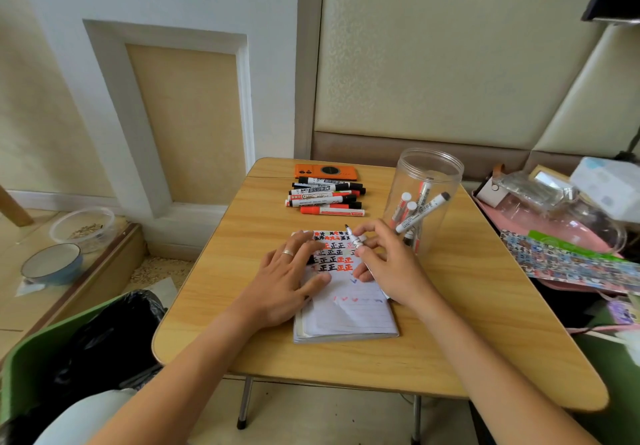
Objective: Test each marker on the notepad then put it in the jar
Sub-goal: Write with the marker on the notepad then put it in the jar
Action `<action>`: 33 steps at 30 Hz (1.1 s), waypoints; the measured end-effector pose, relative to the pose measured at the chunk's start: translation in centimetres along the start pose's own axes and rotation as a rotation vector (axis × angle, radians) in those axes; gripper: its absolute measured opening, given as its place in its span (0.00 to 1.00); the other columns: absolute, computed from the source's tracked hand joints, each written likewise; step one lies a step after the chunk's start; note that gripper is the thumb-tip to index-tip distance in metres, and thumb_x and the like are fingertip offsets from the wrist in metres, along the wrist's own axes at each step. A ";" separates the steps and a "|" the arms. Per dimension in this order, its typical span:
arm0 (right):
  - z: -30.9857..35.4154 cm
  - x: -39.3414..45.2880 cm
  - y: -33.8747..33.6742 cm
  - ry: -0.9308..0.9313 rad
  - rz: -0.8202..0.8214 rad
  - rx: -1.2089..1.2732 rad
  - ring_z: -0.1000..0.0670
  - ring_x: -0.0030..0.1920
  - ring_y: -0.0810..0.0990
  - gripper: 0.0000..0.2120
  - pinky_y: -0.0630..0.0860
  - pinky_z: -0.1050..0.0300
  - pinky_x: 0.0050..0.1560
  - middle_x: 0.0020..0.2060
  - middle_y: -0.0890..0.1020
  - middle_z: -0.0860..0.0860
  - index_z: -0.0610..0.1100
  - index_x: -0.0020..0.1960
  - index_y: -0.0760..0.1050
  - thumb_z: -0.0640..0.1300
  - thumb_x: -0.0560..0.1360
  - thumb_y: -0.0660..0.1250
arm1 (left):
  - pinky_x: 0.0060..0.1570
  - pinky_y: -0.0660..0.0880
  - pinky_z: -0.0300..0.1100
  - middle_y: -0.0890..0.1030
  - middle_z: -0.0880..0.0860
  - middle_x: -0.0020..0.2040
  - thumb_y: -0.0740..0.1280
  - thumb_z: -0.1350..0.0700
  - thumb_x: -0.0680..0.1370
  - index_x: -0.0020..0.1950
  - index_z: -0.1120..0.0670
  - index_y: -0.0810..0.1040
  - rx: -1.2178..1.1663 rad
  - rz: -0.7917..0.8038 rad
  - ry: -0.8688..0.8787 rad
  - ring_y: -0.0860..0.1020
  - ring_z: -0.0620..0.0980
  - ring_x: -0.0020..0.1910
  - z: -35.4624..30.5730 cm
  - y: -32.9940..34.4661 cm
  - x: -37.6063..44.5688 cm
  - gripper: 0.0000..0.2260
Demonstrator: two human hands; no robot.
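I see a light woodgrain table (450,306), a lined white notepad (349,313) covered in red and black marks, white markers (325,199) with black or red caps, a clear jar (427,174), and an orange phone (325,171).

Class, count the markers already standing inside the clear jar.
4 visible in the jar: two white-capped, one red-tipped, one dark-capped leaning right. Others may be hidden behind them.
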State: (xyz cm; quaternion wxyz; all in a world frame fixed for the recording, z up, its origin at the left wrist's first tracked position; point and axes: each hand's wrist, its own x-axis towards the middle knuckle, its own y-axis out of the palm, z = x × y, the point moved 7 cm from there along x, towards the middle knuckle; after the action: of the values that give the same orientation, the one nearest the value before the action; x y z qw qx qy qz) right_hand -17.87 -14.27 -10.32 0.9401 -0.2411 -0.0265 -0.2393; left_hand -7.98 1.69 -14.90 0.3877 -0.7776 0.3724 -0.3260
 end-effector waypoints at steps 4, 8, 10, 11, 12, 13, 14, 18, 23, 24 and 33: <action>-0.1 0.0 -0.3 0.058 -0.013 0.285 0.44 0.43 0.87 0.10 0.85 0.51 0.44 0.53 0.81 0.39 0.45 0.57 0.79 0.35 0.84 0.62 | 0.73 0.44 0.41 0.51 0.42 0.82 0.48 0.28 0.76 0.79 0.39 0.59 0.125 0.020 0.012 0.42 0.40 0.80 0.2 0.5 0.1 0.33; -1.1 0.2 -0.5 0.203 -0.008 0.727 0.42 0.51 0.87 0.19 0.84 0.48 0.54 0.56 0.84 0.37 0.43 0.61 0.83 0.33 0.85 0.54 | 0.74 0.45 0.42 0.55 0.43 0.82 0.48 0.29 0.74 0.79 0.39 0.60 0.134 0.022 -0.012 0.46 0.41 0.81 0.2 0.3 0.0 0.34; -1.3 0.3 -0.5 0.208 0.021 0.831 0.42 0.54 0.86 0.18 0.83 0.47 0.57 0.54 0.84 0.38 0.41 0.64 0.81 0.32 0.84 0.56 | 0.75 0.46 0.43 0.55 0.42 0.81 0.47 0.29 0.74 0.79 0.39 0.60 0.149 0.029 -0.024 0.47 0.42 0.81 0.1 0.2 0.0 0.35; -1.4 0.3 -0.5 0.196 0.030 0.822 0.41 0.54 0.86 0.16 0.84 0.48 0.55 0.53 0.85 0.39 0.40 0.65 0.80 0.31 0.83 0.59 | 0.75 0.46 0.44 0.55 0.43 0.81 0.47 0.29 0.73 0.79 0.39 0.60 0.150 0.029 -0.030 0.48 0.42 0.81 0.0 0.2 0.0 0.35; -1.4 0.4 -0.6 0.185 0.027 0.774 0.41 0.53 0.86 0.14 0.84 0.51 0.51 0.50 0.85 0.41 0.40 0.64 0.80 0.31 0.82 0.62 | 0.75 0.46 0.44 0.55 0.43 0.81 0.47 0.29 0.73 0.78 0.39 0.60 0.147 0.028 -0.035 0.48 0.42 0.81 0.0 0.2 0.0 0.35; -1.5 0.3 -0.6 0.180 0.017 0.702 0.42 0.50 0.87 0.11 0.84 0.55 0.45 0.47 0.85 0.43 0.40 0.61 0.80 0.33 0.81 0.65 | 0.75 0.47 0.45 0.56 0.43 0.81 0.47 0.29 0.73 0.78 0.39 0.60 0.143 0.027 -0.039 0.48 0.43 0.81 0.0 0.2 0.0 0.35; -1.6 0.3 -0.6 0.178 -0.004 0.615 0.44 0.45 0.86 0.08 0.81 0.58 0.39 0.42 0.85 0.45 0.40 0.58 0.80 0.36 0.80 0.68 | 0.75 0.47 0.46 0.56 0.43 0.81 0.48 0.30 0.73 0.78 0.39 0.60 0.143 0.027 -0.041 0.48 0.43 0.81 0.1 0.2 0.0 0.34; -2.1 0.3 -1.0 0.161 -0.139 0.328 0.49 0.30 0.78 0.06 0.72 0.59 0.27 0.33 0.77 0.45 0.40 0.52 0.78 0.44 0.82 0.68 | 0.76 0.47 0.47 0.55 0.44 0.82 0.49 0.32 0.73 0.78 0.33 0.58 0.138 0.042 -0.040 0.47 0.45 0.81 0.0 0.2 0.0 0.32; -2.0 0.1 -0.9 0.232 -0.119 0.372 0.42 0.34 0.84 0.04 0.78 0.55 0.27 0.38 0.80 0.43 0.39 0.51 0.77 0.40 0.81 0.67 | 0.76 0.48 0.49 0.55 0.44 0.81 0.49 0.33 0.72 0.77 0.33 0.60 0.142 0.051 -0.046 0.48 0.46 0.81 0.0 0.2 0.0 0.31; -1.9 0.0 -0.8 0.237 -0.104 0.363 0.42 0.33 0.84 0.04 0.78 0.55 0.27 0.37 0.80 0.43 0.39 0.50 0.77 0.40 0.81 0.68 | 0.76 0.48 0.48 0.55 0.44 0.81 0.49 0.34 0.72 0.77 0.33 0.60 0.146 0.051 -0.048 0.48 0.45 0.81 0.0 0.2 0.0 0.31; -2.3 -0.2 0.0 0.233 -0.130 0.165 0.43 0.25 0.82 0.09 0.75 0.56 0.23 0.26 0.78 0.47 0.42 0.45 0.71 0.40 0.78 0.71 | 0.76 0.48 0.47 0.54 0.44 0.81 0.47 0.24 0.73 0.76 0.31 0.58 0.186 0.054 -0.036 0.48 0.46 0.81 -0.1 0.3 -0.1 0.32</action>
State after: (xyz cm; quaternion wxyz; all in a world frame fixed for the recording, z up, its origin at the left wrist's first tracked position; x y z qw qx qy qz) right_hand -18.24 -15.24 -12.43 0.9360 -0.1313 0.0477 -0.3232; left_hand -8.24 1.57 -15.11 0.4734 -0.7339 0.3543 -0.3343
